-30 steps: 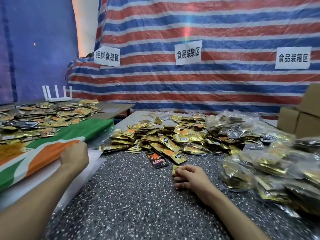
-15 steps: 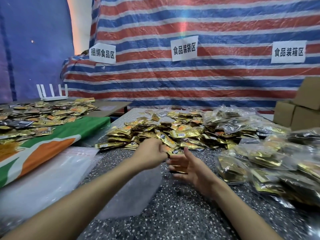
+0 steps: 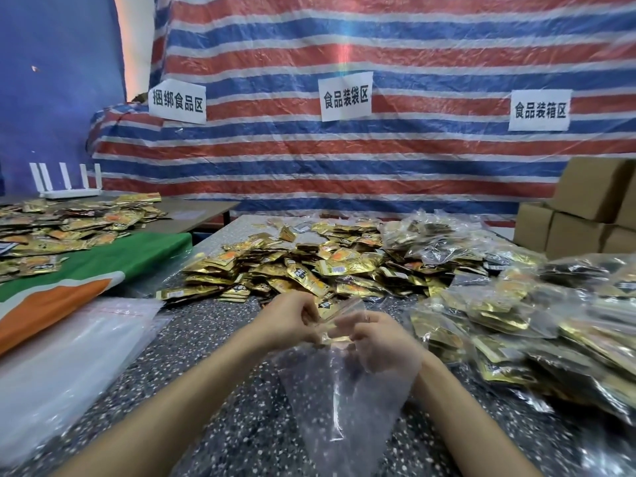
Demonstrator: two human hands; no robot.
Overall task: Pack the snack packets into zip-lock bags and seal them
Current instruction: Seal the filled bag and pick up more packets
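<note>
Zip-lock bag [image 3: 344,390], clear, droops over the speckled counter [image 3: 213,390], before the heap of snack packets [image 3: 309,266]; left grip [image 3: 289,321] is clamped on its mouth, right grip [image 3: 385,346] clamped beside it; filled bags [image 3: 516,321] lie at right.

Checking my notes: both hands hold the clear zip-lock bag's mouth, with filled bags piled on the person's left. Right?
Not quite. In the head view the left hand and right hand do hold the zip-lock bag, but the filled bags are piled on the person's right.
</note>
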